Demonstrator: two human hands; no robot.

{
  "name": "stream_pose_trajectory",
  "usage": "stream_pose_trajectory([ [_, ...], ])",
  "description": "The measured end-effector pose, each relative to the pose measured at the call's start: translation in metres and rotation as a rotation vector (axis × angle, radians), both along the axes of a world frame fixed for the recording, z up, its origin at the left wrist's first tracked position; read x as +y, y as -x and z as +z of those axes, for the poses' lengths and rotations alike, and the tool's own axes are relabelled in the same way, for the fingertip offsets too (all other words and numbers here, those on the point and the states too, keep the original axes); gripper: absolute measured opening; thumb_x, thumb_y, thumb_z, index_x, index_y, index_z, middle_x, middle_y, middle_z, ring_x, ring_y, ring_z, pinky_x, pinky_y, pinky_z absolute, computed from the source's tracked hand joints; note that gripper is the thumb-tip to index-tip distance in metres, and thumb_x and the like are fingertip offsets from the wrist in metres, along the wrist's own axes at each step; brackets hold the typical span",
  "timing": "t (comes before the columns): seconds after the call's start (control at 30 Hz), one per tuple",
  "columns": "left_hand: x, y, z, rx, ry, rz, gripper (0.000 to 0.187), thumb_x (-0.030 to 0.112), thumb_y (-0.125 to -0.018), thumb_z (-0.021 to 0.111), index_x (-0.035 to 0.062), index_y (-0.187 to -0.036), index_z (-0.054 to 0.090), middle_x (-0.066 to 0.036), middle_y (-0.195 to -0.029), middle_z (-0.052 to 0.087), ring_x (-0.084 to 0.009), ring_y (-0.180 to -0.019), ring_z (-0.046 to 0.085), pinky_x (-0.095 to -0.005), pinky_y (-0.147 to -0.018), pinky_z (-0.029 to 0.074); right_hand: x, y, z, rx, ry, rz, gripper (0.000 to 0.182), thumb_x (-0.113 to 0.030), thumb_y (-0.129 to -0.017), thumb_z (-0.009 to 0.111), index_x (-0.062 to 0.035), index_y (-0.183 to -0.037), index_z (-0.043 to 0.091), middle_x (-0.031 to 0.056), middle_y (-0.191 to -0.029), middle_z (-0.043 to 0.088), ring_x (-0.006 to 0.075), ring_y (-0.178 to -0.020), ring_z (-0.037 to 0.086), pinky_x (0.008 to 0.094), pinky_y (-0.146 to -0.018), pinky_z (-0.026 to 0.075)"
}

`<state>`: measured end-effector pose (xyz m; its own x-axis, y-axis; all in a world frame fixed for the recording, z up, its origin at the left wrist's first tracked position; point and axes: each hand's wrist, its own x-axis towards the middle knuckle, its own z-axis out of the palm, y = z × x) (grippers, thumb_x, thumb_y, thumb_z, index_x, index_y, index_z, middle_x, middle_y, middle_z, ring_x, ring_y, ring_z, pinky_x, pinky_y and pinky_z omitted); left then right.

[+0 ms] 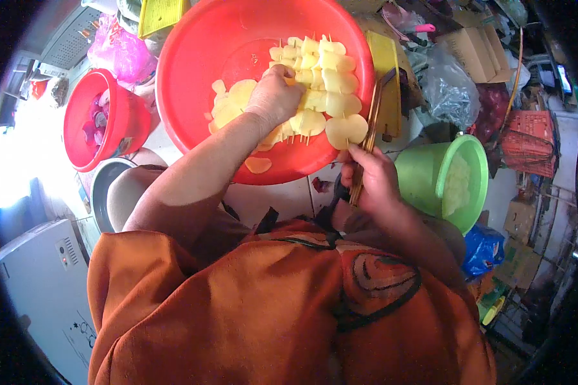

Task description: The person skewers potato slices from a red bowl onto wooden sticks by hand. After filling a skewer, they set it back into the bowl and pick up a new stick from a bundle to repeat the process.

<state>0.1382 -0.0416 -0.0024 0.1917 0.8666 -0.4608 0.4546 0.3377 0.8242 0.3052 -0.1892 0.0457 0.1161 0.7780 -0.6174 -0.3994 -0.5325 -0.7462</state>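
Pale yellow potato slices [234, 102] lie loose in the left half of a big red basin [192, 38]. Threaded slices on skewers [340, 82] are laid in rows along its right side. My left hand [276, 96] is over the slices, fingers curled down; what they pinch, if anything, is hidden. Just outside the basin's lower right rim, my right hand [374, 174] is closed around a bundle of thin bamboo skewers [370, 125]. A round slice on a skewer [347, 131] extends from by its fingertips over the rim.
At right, a green bucket [424, 173] holds pale pieces. A smaller red bucket [77, 138] with purple-red contents stands at left, near a grey basin [103, 192]. Behind are a yellow tray [385, 77], a cardboard box [475, 54] and plastic bags [449, 83]. A white cabinet [45, 289] is lower left.
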Motion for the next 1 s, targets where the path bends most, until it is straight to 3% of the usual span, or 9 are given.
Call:
stream_pose_trajectory([
  [0.07, 0.0, 0.0, 0.003, -0.11, 0.117, 0.045, 0.052, 0.03, -0.077, 0.06, -0.0001, -0.117, 0.046, -0.024, -0.109, 0.055, -0.0309, -0.106, 0.055, -0.0361, -0.09, 0.044, 0.005, 0.003, 0.002, -0.074, 0.013, 0.009, 0.019, -0.019, -0.088, 0.053, -0.0042, -0.1, 0.053, 0.0066, -0.078, 0.059, 0.0126, -0.054, 0.052, 0.0261, -0.045, 0.042],
  [0.17, -0.003, -0.003, 0.007, 0.016, -0.132, 0.026, 0.063, 0.04, -0.075, 0.062, -0.0024, -0.118, 0.045, -0.024, -0.108, 0.056, -0.0317, -0.105, 0.055, -0.0372, -0.091, 0.043, 0.01, 0.004, 0.007, -0.115, 0.015, 0.037, 0.022, -0.02, -0.087, 0.055, -0.0037, -0.102, 0.054, 0.0075, -0.079, 0.062, 0.0128, -0.054, 0.055, 0.0258, -0.044, 0.045],
  [0.23, -0.014, -0.008, 0.029, 0.276, -0.286, -0.129, 0.071, 0.044, -0.072, 0.064, -0.004, -0.12, 0.043, -0.024, -0.108, 0.057, -0.0329, -0.105, 0.056, -0.0382, -0.091, 0.043, 0.012, 0.004, 0.009, -0.08, 0.005, 0.057, 0.022, -0.019, -0.086, 0.056, -0.0049, -0.103, 0.055, 0.0065, -0.08, 0.064, 0.0117, -0.054, 0.057, 0.0246, -0.044, 0.045],
  [0.43, -0.012, -0.014, 0.03, 0.16, -0.122, -0.075, 0.071, 0.041, -0.071, 0.065, -0.0033, -0.121, 0.041, -0.025, -0.109, 0.057, -0.0332, -0.105, 0.056, -0.0379, -0.09, 0.043, 0.016, 0.003, 0.016, -0.099, 0.052, 0.206, 0.025, -0.018, -0.086, 0.055, -0.0031, -0.106, 0.055, 0.0096, -0.086, 0.066, 0.013, -0.052, 0.059, 0.0235, -0.041, 0.046],
  [0.63, -0.009, -0.014, 0.018, 0.131, -0.217, -0.018, 0.069, 0.038, -0.07, 0.066, -0.0028, -0.121, 0.042, -0.025, -0.112, 0.055, -0.0324, -0.106, 0.055, -0.0378, -0.09, 0.044, 0.014, 0.001, 0.024, -0.161, 0.071, 0.299, 0.031, -0.015, -0.086, 0.048, -0.002, -0.114, 0.049, 0.012, -0.082, 0.064, 0.0177, -0.045, 0.056, 0.0275, -0.038, 0.045],
  [0.8, -0.006, -0.012, 0.017, 0.118, -0.203, -0.014, 0.069, 0.035, -0.069, 0.068, -0.0025, -0.12, 0.043, -0.024, -0.111, 0.055, -0.0321, -0.106, 0.055, -0.0368, -0.091, 0.044, 0.008, -0.008, 0.025, -0.461, -0.127, 0.304, 0.041, -0.013, -0.087, 0.043, 0.0008, -0.126, 0.043, 0.0143, -0.083, 0.064, 0.0124, -0.04, 0.05, 0.025, -0.037, 0.042],
  [0.87, -0.007, -0.013, 0.014, 0.155, -0.214, -0.037, 0.069, 0.034, -0.068, 0.069, -0.0026, -0.12, 0.043, -0.023, -0.111, 0.056, -0.0317, -0.106, 0.055, -0.0365, -0.091, 0.044, 0.009, -0.011, 0.027, -0.454, -0.176, 0.322, 0.04, -0.012, -0.088, 0.042, 0.0021, -0.125, 0.043, 0.0134, -0.086, 0.063, 0.0102, -0.044, 0.051, 0.0244, -0.04, 0.042],
  [0.93, -0.006, -0.015, 0.001, 0.151, -0.323, -0.038, 0.057, 0.029, -0.072, 0.072, -0.0001, -0.113, 0.043, -0.014, -0.088, 0.061, -0.0222, -0.079, 0.062, -0.0323, -0.069, 0.05, 0.015, -0.008, 0.024, -0.357, -0.279, 0.242, 0.038, -0.01, -0.088, 0.042, 0.0026, -0.123, 0.045, 0.0111, -0.09, 0.063, 0.0109, -0.053, 0.057, 0.0243, -0.045, 0.045],
  [1.0, -0.002, -0.013, -0.001, 0.084, -0.283, -0.036, 0.059, 0.028, -0.071, 0.07, -0.0005, -0.115, 0.044, -0.017, -0.098, 0.06, -0.0251, -0.09, 0.06, -0.0332, -0.078, 0.049, 0.024, -0.002, 0.018, -0.344, -0.289, 0.201, 0.037, -0.009, -0.087, 0.042, 0.003, -0.122, 0.046, 0.0097, -0.092, 0.062, 0.012, -0.059, 0.06, 0.025, -0.049, 0.048],
])
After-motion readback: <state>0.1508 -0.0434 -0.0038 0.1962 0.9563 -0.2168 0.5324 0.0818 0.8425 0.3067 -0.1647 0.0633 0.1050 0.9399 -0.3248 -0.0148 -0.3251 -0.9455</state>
